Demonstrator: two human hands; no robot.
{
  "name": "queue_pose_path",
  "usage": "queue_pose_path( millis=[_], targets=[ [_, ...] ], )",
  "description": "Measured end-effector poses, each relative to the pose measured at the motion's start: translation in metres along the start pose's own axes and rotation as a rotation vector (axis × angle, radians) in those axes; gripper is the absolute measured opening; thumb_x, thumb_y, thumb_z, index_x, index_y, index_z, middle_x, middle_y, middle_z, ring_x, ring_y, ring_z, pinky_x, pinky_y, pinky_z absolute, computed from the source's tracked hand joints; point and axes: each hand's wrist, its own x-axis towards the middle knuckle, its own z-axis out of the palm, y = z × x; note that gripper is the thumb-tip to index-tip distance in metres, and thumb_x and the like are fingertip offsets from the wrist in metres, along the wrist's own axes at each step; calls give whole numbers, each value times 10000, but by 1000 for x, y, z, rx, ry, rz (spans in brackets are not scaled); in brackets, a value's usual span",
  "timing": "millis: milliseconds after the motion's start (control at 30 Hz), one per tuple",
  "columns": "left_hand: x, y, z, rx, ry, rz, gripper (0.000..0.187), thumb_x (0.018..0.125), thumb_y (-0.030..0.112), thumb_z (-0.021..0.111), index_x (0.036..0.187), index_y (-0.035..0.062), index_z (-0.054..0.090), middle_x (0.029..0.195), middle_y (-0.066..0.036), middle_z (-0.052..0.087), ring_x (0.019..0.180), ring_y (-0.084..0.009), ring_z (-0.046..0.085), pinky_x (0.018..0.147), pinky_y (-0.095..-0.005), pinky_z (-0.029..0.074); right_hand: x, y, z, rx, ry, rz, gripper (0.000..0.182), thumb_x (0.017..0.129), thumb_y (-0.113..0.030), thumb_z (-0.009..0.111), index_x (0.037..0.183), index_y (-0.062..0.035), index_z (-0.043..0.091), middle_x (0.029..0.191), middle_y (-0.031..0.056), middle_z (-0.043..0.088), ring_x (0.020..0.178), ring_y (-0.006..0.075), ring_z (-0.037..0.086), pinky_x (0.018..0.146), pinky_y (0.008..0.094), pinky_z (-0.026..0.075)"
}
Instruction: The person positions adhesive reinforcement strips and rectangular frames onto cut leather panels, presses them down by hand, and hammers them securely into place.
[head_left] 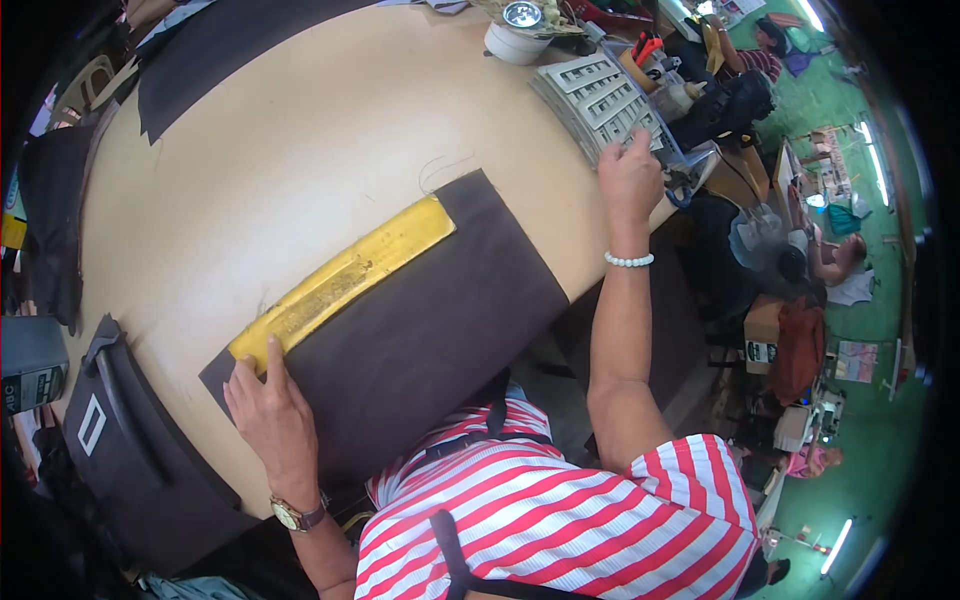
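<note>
My left hand point(272, 415) lies at the lower left end of a long yellow bar point(345, 280), its fingers stretched out and touching the bar and the cloth. The bar is scuffed, with a dark worn strip along its middle. It rests along the upper edge of a dark rectangular piece of cloth-like material point(430, 310) that reaches down to my body. My right hand point(630, 185) is at the near edge of a stack of grey sheets point(600, 95) with rectangular patterns. Its fingers are curled together there; whatever is between the fingertips is hidden.
Another dark piece point(130, 440) with a strap and a white rectangular frame lies at the table's left. More dark material point(240, 60) covers the far edge. A white round container point(517, 45) and a cluttered tray point(665, 80) stand far right. Other people work beyond the table.
</note>
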Motion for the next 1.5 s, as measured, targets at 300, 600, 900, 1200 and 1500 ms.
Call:
queue_pose_path(
  millis=[300, 600, 900, 1200, 1500],
  targets=[
    [0, 0, -2, -15, -14, -9, 396, 826, 26, 571, 1220, 64, 581, 994, -167, 507, 975, -331, 534, 915, -470, 403, 1, 1, 2, -220, 167, -268, 137, 795, -127, 602, 900, -52, 558, 926, 138, 579, 742, 341, 649, 674, 453, 513],
    [1, -4, 0, -24, 22, 34, 383, 817, 51, 592, 1199, 61, 598, 978, -153, 509, 965, -321, 529, 896, -479, 406, 3, 4, -17, -8, 431, -406, 338, 788, -176, 647, 1106, -72, 600, 1003, 119, 527, 892, 315, 604, 741, 421, 500],
    [33, -33, -13, -470, -59, 107, 198, 837, 20, 561, 1010, -17, 650, 879, -109, 567, 813, -269, 565, 759, -361, 455, -82, -67, -71, 1470, -572, -182, 461, 900, 1, 547, 1327, 21, 377, 986, 127, 640, 806, 115, 616, 714, 213, 484],
    [40, -57, -7, -766, -226, 30, 218, 798, 54, 624, 1003, -17, 646, 950, -88, 560, 804, -190, 536, 720, -307, 446, -147, -92, -37, 1178, -1153, -133, 398, 901, -37, 550, 1277, 40, 446, 859, 66, 674, 700, 45, 552, 613, 182, 443],
    [34, -48, -8, -662, -172, 56, 420, 677, 102, 757, 1054, -2, 604, 1004, -102, 547, 914, -246, 550, 792, -337, 471, -150, -96, -35, 1116, -1106, -112, 396, 900, -20, 540, 1280, 39, 448, 857, 61, 676, 686, 44, 552, 580, 181, 448]
  ],
)
